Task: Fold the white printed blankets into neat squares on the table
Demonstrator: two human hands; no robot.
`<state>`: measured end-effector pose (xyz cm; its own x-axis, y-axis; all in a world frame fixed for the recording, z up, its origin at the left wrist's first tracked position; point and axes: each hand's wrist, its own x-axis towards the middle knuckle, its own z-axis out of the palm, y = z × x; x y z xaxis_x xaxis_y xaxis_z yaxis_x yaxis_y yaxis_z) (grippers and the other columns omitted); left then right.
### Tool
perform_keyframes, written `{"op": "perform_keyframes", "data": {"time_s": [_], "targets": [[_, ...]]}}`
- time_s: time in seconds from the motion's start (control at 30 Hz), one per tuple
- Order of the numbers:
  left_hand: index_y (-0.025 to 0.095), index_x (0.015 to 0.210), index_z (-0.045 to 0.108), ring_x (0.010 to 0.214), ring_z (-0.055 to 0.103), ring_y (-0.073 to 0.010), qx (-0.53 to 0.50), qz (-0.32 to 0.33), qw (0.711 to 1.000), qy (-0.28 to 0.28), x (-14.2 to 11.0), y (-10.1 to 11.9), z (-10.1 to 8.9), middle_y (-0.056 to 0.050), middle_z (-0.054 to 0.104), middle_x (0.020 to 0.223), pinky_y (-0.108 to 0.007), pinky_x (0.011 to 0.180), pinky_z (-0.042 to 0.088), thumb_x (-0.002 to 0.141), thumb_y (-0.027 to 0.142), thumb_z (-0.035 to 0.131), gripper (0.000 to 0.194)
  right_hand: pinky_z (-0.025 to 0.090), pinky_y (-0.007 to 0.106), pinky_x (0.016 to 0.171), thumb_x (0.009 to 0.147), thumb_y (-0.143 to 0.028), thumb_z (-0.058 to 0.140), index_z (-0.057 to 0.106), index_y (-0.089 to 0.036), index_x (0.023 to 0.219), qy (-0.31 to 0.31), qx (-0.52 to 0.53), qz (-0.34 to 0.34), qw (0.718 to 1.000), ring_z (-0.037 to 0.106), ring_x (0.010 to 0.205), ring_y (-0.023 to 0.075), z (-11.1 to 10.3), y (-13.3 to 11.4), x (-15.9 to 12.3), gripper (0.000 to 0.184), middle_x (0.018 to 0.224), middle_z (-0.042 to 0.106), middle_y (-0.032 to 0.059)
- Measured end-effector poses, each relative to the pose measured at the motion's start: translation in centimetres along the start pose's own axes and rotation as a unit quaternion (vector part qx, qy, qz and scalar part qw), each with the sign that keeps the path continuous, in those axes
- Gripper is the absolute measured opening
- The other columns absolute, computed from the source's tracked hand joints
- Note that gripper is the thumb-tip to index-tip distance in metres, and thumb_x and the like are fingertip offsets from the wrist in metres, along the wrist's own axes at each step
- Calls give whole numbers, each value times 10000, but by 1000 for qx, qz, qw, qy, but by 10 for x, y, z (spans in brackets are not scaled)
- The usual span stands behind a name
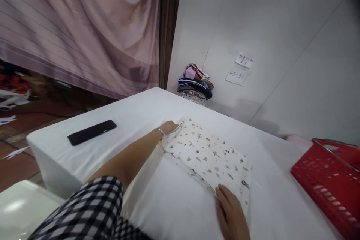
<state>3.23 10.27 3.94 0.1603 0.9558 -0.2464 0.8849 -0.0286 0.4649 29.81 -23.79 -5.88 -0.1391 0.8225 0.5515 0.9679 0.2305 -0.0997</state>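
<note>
A white cloth (pixel 209 153) printed with small grey and pink motifs lies folded flat on the white table (pixel 135 116). My left hand (pixel 168 126) reaches out to the cloth's far left corner, its fingers curled on the edge there. At the near right corner rests my right hand (pixel 230 212), fingers stretched out flat and pressing on the cloth. A thin bracelet shows on my left wrist, and a black-and-white checked sleeve covers my upper arm.
A black phone (pixel 92 132) lies on the table's left side. A red plastic basket (pixel 330 180) stands at the right edge. A pile of folded clothes (pixel 196 82) sits against the white wall, below two paper notes (pixel 240 70). Pink curtains hang at left.
</note>
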Motion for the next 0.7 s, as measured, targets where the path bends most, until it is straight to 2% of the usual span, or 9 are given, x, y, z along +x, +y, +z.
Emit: {"op": "perform_keyframes", "data": {"time_s": [0.13,0.27,0.4,0.47,0.6,0.7], "targets": [[75,1073,621,1105,554,-297,24,19,999,-11,0,10,-2,-204,586,1200,-304,845,445,768,414,516,468,488,442,906,902,-371,443,468,-265,1305,-3,-8,4,1000,545,1127,266,0,0,-1,418,1291,536,76],[107,1140,584,1083,568,-247,21,42,999,-9,-3,16,-3,-164,598,1200,-253,819,449,743,329,550,456,483,448,916,902,-375,441,464,-264,1306,-21,-18,6,1000,538,1138,269,-1,-1,-1,419,1300,530,75],[161,1241,507,1030,595,-192,12,33,999,-5,0,14,-4,-108,632,1158,-221,754,466,764,289,519,494,505,432,886,895,-363,458,462,-266,1305,-17,-16,-4,1000,543,1129,269,-1,1,0,421,1293,534,75],[155,1220,523,1012,604,-207,18,21,1000,-12,4,11,-3,-116,645,1128,-235,739,471,766,323,518,484,505,433,886,893,-355,463,454,-274,1312,-16,-12,-5,1000,543,1129,270,-1,1,0,426,1294,533,72],[84,1092,599,1027,595,-289,41,3,999,-23,10,5,0,-204,624,1124,-283,729,473,744,452,530,511,507,443,879,892,-360,467,441,-283,1323,-10,-9,-7,1000,546,1122,273,0,2,0,439,1292,534,71],[92,1098,596,1036,591,-288,49,20,998,-27,8,6,1,-200,614,1145,-277,733,470,718,484,551,547,507,445,881,896,-351,457,431,-283,1334,-15,-10,-5,1000,546,1123,271,0,2,-1,443,1297,529,69]]}}
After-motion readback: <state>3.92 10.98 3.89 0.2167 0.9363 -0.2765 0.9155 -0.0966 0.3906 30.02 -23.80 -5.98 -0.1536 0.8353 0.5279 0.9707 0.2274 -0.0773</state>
